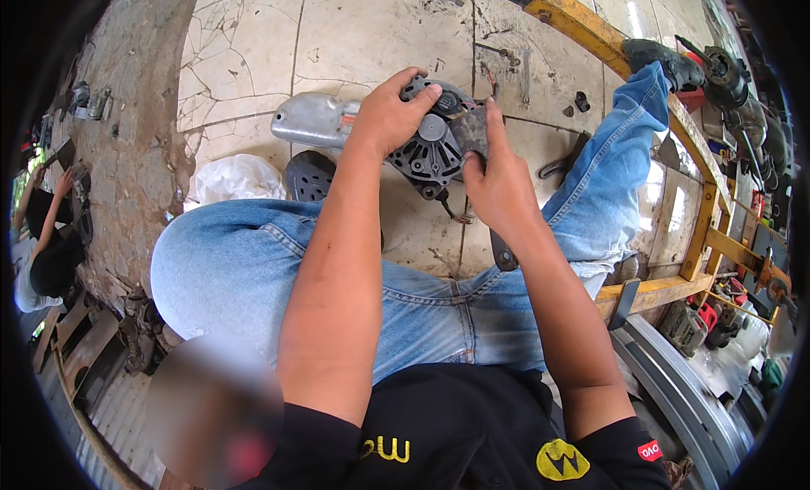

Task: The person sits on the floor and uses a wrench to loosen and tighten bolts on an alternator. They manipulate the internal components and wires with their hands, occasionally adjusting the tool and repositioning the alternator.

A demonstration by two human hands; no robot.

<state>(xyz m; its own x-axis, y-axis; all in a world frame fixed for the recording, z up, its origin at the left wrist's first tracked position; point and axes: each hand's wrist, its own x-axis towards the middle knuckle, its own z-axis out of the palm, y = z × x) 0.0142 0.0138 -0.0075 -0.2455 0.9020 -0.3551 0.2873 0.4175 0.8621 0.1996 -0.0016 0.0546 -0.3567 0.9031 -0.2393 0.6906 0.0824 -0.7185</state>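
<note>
Between my legs sits an alternator point(422, 153), a round grey metal body with a slotted end cover and a wire at its lower side. My left hand point(392, 110) is wrapped over its upper left edge, fingers closed on the rim. My right hand point(498, 165) grips a flat, dark, stained piece point(470, 131) against the alternator's right side; whether it is cloth, sandpaper or metal I cannot tell. Below my right wrist shows the rounded end of a dark bracket point(504, 255) with a hole; my forearm hides the rest.
A silver metal canister-like part point(310, 121) lies left of the alternator, near a white plastic bag point(239, 180) and a dark perforated shoe point(310, 176). Tools such as a wrench point(526, 77) lie on the cracked tiles point(380, 35). A yellow frame point(582, 26) runs along the right. Another person point(51, 237) is far left.
</note>
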